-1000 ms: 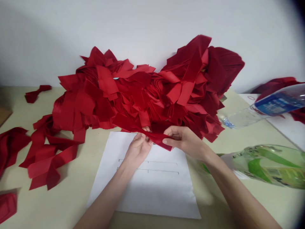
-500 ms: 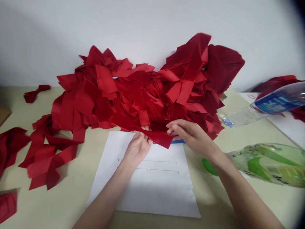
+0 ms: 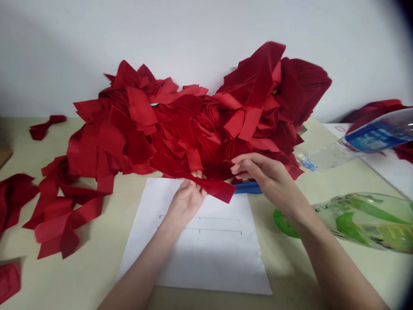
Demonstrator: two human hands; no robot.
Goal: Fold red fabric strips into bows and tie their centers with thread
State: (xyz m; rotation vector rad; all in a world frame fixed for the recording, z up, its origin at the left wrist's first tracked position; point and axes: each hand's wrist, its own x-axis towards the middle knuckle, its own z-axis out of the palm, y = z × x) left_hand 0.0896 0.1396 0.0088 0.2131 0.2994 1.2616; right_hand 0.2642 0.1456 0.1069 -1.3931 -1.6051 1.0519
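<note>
My left hand is closed on the middle of a red ribbon strip, above the top edge of a white paper sheet with thin ruled lines. To the right, my right hand hovers beside the strip's right end, thumb and fingers curled near each other; whether anything lies between its fingertips I cannot make out. Under that hand shows part of a blue object. Behind both hands rises a large heap of red ribbon pieces.
A clear bottle with a blue label and a green-capped bottle lie at the right. Loose red strips lie on the table at the left. More red cloth is at the far right, on a white surface.
My right hand has lifted slightly up and to the right, away from the strip's end, showing more of the blue object. My left hand keeps its hold on the strip.
</note>
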